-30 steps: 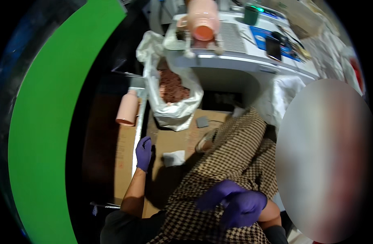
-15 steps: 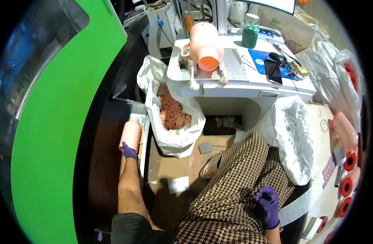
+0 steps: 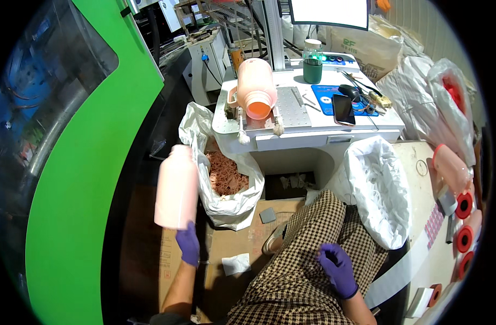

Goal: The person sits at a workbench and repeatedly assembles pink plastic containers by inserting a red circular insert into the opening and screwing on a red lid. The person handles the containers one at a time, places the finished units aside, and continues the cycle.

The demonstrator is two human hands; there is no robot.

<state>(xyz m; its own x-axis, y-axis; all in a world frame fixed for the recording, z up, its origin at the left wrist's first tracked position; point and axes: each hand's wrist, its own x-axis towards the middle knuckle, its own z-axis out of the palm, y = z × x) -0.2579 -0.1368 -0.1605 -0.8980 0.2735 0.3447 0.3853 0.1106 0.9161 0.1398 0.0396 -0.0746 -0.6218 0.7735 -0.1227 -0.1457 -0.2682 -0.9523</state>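
Observation:
In my left hand (image 3: 188, 245), gloved in purple, I hold a pale pink bottle (image 3: 176, 189) by its lower end. The bottle is raised beside the white sack, neck pointing up and away from me. My right hand (image 3: 339, 271), also in a purple glove, hovers over my checked trousers. Its fingers are loosely bent with a gap to the thumb, and nothing shows in them. Ahead, a larger pink jug with a handle (image 3: 255, 81) lies on a support on the white workbench (image 3: 291, 127), its open mouth facing me.
A white sack (image 3: 234, 214) of reddish-brown shavings stands left of centre; another white sack (image 3: 391, 216) stands by my right knee. The bench carries a phone (image 3: 343, 109) and a jar of green liquid (image 3: 312, 67). A green machine panel (image 3: 80, 179) curves along the left. Pink pieces (image 3: 452, 169) lie at right.
My left hand has lifted the bottle out of the low spot at the left and brought it up closer. My right hand has shifted slightly left. The whole view has shifted slightly.

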